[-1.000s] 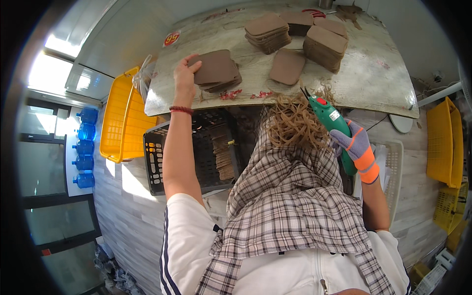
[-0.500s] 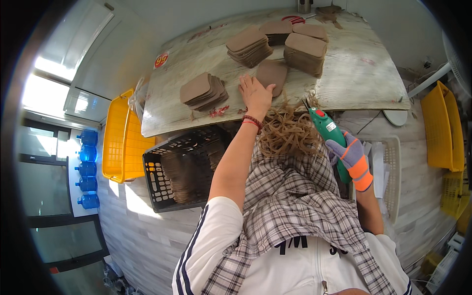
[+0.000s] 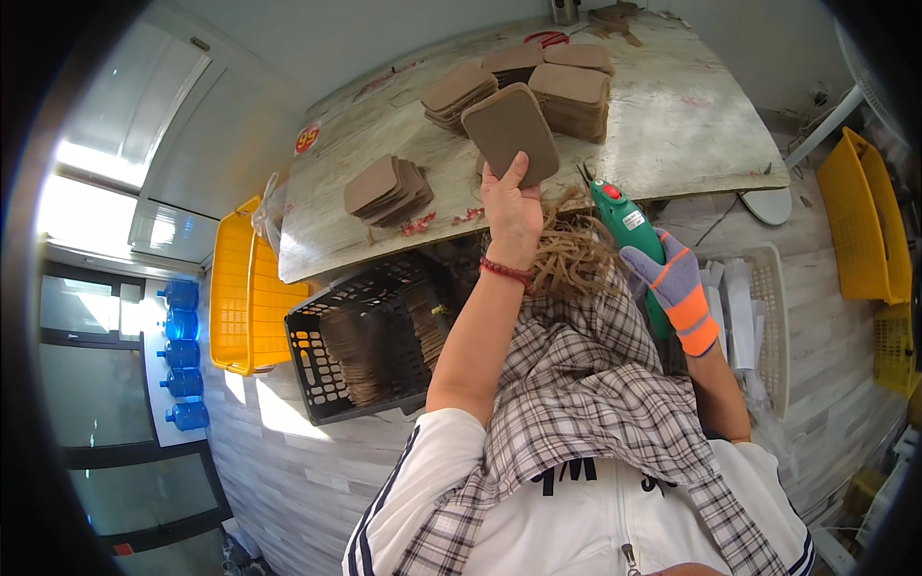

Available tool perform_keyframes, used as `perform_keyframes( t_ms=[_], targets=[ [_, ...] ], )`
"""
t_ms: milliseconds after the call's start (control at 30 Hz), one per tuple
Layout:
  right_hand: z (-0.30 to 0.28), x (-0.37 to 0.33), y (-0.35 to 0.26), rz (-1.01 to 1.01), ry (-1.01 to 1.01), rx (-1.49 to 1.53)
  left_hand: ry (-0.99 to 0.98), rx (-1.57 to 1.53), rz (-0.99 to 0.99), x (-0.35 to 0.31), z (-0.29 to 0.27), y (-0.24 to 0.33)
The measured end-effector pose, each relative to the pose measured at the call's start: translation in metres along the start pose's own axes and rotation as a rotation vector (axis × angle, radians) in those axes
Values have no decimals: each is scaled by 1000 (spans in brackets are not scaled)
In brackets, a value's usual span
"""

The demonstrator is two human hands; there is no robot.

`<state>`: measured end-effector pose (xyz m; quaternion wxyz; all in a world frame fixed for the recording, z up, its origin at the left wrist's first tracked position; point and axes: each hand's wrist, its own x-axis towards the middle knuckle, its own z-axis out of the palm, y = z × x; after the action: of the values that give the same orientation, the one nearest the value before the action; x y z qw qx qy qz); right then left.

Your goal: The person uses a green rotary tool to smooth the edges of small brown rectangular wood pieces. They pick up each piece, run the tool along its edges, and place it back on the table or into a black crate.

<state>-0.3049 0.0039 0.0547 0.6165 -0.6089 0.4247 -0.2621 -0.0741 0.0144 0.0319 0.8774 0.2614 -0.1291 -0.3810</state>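
My bare left hand grips a brown rounded-corner fabric pad by its near edge, thumb on top, and holds it raised over the table's near side. In my gloved right hand are green electric scissors with a red button, their blades pointing toward the table just right of the pad. Curled brown trimmed strips heap on my lap under the table edge. Similar pads lie in stacks: one stack at the left, another stack behind the held pad and a taller stack to its right.
Left of my lap stands a black crate with brown pieces inside. A yellow basket is beyond it. At my right is a white basket, with yellow crates farther right. Red-handled scissors lie at the table's back.
My left hand has gone from resting flat beside a pad on the table to gripping a pad and lifting it. The electric scissors remain in my right hand, shifted slightly.
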Motion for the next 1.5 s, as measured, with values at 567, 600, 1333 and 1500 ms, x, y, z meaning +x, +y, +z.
perform_keyframes(
  t_ms=[567, 600, 1333, 1500],
  targets=[
    [2, -8, -20, -24, 32, 64, 121, -176, -152, -30, 25, -21],
    [2, -7, -20, -12, 34, 84, 127, -168, -162, -33, 24, -22],
    [-38, -9, -33, 32, -126, -63, -159, 416, -284, -38, -22, 21],
    [-37, -13, -34, 64, -179, -127, -264, 580, -371, -25, -34, 47]
  ],
)
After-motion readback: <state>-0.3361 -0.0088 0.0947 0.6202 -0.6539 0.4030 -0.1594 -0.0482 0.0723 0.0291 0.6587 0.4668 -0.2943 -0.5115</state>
